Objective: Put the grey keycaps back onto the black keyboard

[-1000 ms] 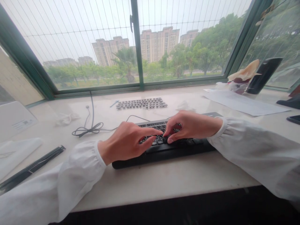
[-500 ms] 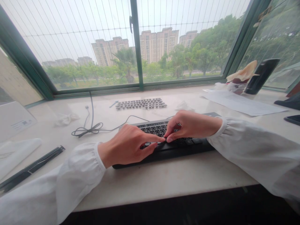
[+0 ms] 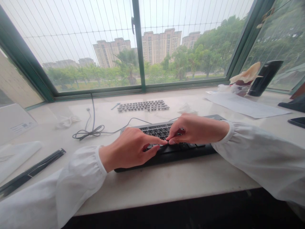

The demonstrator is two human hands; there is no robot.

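Observation:
A black keyboard (image 3: 156, 131) lies before me on the white sill, its upper rows showing bare key sockets without caps. My left hand (image 3: 133, 147) reaches over its left part. The index finger is stretched out with its tip on the lower rows, and the thumb is apart below it. Beside that fingertip my right hand (image 3: 194, 128) pinches thumb and index together at the lower middle keys; whatever is between them is hidden. Dark keycaps (image 3: 143, 106) lie in rows on the sill beyond the keyboard.
A coiled cable (image 3: 91, 133) lies left of the keyboard, near crumpled plastic (image 3: 67, 121). Far left are a long black strip (image 3: 33, 171) and a white box (image 3: 14, 122). Paper sheets (image 3: 247, 104) and a black upright object (image 3: 265, 78) are at right, below the window.
My right hand has shifted very slightly downward at the same spot on the keyboard. The left hand stays nearly in place.

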